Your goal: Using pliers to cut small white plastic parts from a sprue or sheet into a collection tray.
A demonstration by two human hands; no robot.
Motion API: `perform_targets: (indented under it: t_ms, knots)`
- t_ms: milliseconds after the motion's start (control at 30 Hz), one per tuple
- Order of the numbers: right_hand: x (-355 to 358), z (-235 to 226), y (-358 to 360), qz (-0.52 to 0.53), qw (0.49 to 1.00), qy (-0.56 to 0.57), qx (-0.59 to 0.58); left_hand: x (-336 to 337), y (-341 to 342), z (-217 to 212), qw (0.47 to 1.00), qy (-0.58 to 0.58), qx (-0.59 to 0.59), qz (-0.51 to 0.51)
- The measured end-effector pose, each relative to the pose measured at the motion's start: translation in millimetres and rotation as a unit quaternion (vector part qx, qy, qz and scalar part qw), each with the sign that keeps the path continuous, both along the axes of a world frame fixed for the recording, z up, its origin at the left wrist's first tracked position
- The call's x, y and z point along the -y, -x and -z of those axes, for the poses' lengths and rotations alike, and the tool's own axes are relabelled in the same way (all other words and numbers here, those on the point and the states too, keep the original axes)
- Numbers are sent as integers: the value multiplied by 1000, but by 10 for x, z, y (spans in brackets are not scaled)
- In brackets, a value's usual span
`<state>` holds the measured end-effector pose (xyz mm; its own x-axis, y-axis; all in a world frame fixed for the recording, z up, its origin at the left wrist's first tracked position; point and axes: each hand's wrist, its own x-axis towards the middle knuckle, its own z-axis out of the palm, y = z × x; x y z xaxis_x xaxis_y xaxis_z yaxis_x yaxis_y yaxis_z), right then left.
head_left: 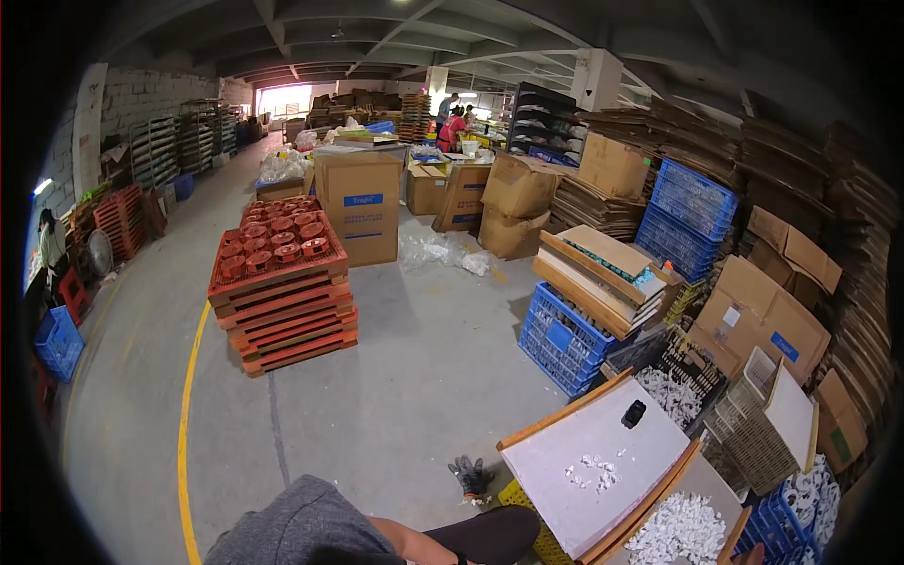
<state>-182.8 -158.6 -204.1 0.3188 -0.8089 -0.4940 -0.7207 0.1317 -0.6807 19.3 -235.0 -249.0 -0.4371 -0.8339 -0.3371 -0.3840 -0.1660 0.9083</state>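
Left hand: was out of view.
Right hand (751, 556): barely showed; finger opening and hold couldn't be told.
White pieces (680, 530): two groups lay on two trays (589, 428).
Dark glove (471, 476): one lay on the floor (414, 377).

A wood-edged tray (589, 438) shows a smooth, matt surface; a blue crate (563, 350) is plastic, a tall carton (358, 217) matt cardboard, a grey shirt (301, 523) matt cloth.
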Motion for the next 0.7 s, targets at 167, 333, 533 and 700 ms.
perform_targets:
  t_ms: [167,333,533,700]
  knots:
    - [38,-146,-160,-12,997,-8,-81,93,4,520,987,159,2,32]
    - [-16,-204,-152,5,1000,3,-30,57,-8,339,996,91,-16,10]
    - [-59,191,-15,23,999,-26,9,0,-13,18,999,7,-38,-20]
    - [-61,221,-45,31,999,-30,15,-32,-31,-169,996,-63,-55,-41]
